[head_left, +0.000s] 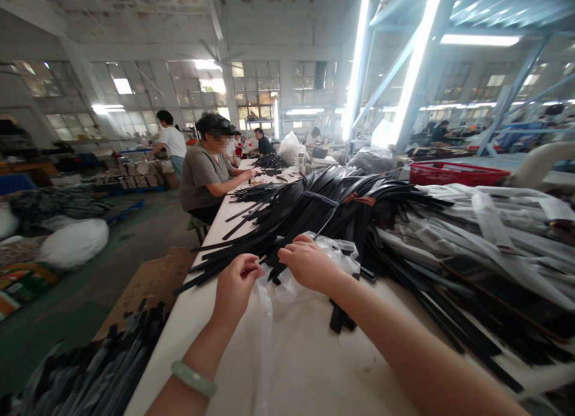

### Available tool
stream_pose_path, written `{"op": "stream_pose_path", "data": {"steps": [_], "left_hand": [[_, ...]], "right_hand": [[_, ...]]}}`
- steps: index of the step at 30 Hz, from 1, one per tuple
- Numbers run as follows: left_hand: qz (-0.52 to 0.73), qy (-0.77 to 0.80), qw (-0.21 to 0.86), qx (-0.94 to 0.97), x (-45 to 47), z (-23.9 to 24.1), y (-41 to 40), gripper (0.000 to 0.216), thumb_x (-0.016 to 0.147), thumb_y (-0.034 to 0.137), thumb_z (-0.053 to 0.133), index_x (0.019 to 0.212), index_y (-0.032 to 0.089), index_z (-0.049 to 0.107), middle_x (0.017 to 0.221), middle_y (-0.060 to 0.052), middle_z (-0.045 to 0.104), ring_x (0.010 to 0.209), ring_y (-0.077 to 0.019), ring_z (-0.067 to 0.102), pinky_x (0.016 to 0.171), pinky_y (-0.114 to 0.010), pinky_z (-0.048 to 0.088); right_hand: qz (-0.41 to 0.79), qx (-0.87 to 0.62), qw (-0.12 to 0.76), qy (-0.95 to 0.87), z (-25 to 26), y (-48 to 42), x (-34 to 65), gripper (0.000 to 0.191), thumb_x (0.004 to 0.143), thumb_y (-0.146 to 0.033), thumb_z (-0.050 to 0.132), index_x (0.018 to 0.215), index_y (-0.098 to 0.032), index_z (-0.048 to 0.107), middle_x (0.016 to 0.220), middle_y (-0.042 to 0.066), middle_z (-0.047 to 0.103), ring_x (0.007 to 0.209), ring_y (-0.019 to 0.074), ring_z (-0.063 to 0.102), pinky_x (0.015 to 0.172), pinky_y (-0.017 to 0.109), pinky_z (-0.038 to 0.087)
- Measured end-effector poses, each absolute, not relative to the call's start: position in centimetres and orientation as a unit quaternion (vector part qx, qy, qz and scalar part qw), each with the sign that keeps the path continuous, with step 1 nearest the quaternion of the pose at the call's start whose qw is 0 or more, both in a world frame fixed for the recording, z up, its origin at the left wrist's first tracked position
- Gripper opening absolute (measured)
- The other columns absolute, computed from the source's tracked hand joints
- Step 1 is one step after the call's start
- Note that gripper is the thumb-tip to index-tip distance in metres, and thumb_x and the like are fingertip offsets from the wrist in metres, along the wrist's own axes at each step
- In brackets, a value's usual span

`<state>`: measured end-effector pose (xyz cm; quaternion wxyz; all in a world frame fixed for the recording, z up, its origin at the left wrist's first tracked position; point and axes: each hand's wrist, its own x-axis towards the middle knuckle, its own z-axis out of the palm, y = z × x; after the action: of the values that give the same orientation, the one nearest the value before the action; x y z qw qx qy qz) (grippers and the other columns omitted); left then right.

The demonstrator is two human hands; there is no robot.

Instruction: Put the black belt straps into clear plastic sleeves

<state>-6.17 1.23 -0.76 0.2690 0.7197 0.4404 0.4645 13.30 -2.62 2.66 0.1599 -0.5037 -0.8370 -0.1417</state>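
Note:
Over the near part of the white table, my left hand (237,284), with a pale green bangle (194,379) on its wrist, has thumb and fingers pinched together at the edge of a thin clear plastic film (265,320). That film hangs as a narrow strip down toward the front. Curled over more of the crumpled film is my right hand (309,263), its fingertips partly hidden. Just behind both hands lies a large heap of long black strips (287,215), gathered by a dark tie (321,198). Several strip ends poke out below the film.
White-wrapped strips (489,224) pile up at right, before a red crate (458,173). Wrapped black strips (99,368) stand beside cardboard (144,284) at lower left. A seated co-worker (206,170) works along the table's left edge (215,227). A lit metal frame (381,74) rises behind.

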Motion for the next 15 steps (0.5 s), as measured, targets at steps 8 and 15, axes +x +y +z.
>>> {"op": "stream_pose_path", "data": {"steps": [8,15], "left_hand": [[0.403,0.410,0.346,0.742,-5.7,-1.2,1.0,0.027,0.069,0.020,0.063,0.096,0.018,0.063,0.085,-0.004,0.070,0.083,-0.0195,0.066,0.075,-0.029,0.050],[0.359,0.424,0.449,0.700,-6.3,-0.6,1.3,0.038,0.064,0.026,0.072,0.097,0.014,0.059,0.075,-0.005,0.070,0.073,-0.0199,0.066,0.070,-0.030,0.048]], "right_hand": [[-0.114,-0.451,0.100,-0.880,2.2,-3.1,12.6,0.012,0.086,-0.013,0.048,0.088,-0.016,0.059,0.080,0.005,0.064,0.078,0.0171,0.059,0.093,0.033,0.028],[-0.079,-0.519,0.141,-0.839,1.9,-1.7,16.0,0.014,0.091,-0.025,0.052,0.084,-0.019,0.063,0.088,0.005,0.065,0.093,0.0203,0.057,0.104,0.043,0.015]]}}
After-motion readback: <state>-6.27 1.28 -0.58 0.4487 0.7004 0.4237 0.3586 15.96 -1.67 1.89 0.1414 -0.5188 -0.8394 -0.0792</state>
